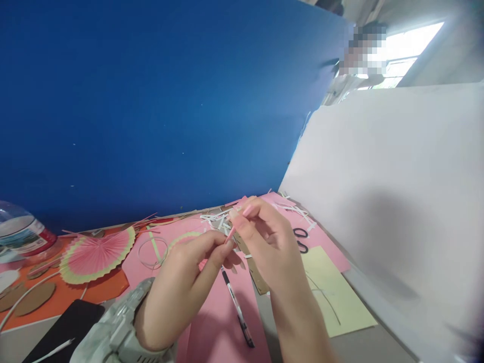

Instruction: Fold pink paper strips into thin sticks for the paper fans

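Observation:
A narrow pink paper strip (230, 234) spans the gap between my hands above the table. Its lower end is pinched between the thumb and index finger of my left hand (192, 267). My right hand (270, 242) is closed around the upper end with thumb and fingertips, which partly hide it. Whether the strip is folded or rolled is too small to tell. Below the hands lies a pink paper sheet (212, 322) with a clear-barrelled pen (237, 307) on it. Dark looped scissor handles (301, 240) show just beyond my right hand.
A pink and yellow pleated paper fan (99, 254) lies left, near a plastic bottle (24, 229), cardboard discs (35, 298) and a black phone-like slab (66, 330). White paper strips (219, 219) lie behind my hands. Pale yellow paper (336, 297) lies right. Blue (170, 111) and white (397, 166) partitions enclose the table.

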### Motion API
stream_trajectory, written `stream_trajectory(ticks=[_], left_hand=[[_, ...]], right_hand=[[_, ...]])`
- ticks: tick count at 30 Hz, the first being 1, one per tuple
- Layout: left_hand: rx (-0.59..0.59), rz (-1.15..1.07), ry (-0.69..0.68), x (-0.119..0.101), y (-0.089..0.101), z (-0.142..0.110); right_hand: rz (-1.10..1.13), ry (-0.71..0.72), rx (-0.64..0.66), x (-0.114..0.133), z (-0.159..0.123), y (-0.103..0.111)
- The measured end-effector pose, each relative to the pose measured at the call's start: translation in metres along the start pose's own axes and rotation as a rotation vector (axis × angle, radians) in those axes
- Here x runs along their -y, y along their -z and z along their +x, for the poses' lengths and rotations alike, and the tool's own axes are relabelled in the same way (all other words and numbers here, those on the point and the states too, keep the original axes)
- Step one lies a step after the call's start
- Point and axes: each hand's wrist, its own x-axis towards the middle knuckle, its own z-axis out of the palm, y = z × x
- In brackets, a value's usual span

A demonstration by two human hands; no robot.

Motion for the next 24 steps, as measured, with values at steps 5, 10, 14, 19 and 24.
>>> stream_trajectory(ticks=[5, 10, 14, 19, 24], left_hand=[[0.028, -0.048, 0.006, -0.001, 0.000, -0.002], [0.040, -0.034, 0.014, -0.003, -0.001, -0.003], [-0.003, 0.031, -0.007, -0.003, -0.001, -0.004], [-0.071, 0.080, -0.034, 0.000, 0.001, -0.004], [-0.069, 0.067, -0.016, 0.002, -0.001, -0.003]], right_hand=[[-0.064, 0.070, -0.107, 0.001, -0.001, -0.001], [-0.106, 0.097, -0.174, 0.004, 0.001, 0.005], [-0.105, 0.042, -0.109, 0.004, 0.001, 0.008], [-0.007, -0.198, 0.268, 0.000, 0.001, 0.014], [0.024, -0.223, 0.230, -0.003, 0.001, 0.014]])
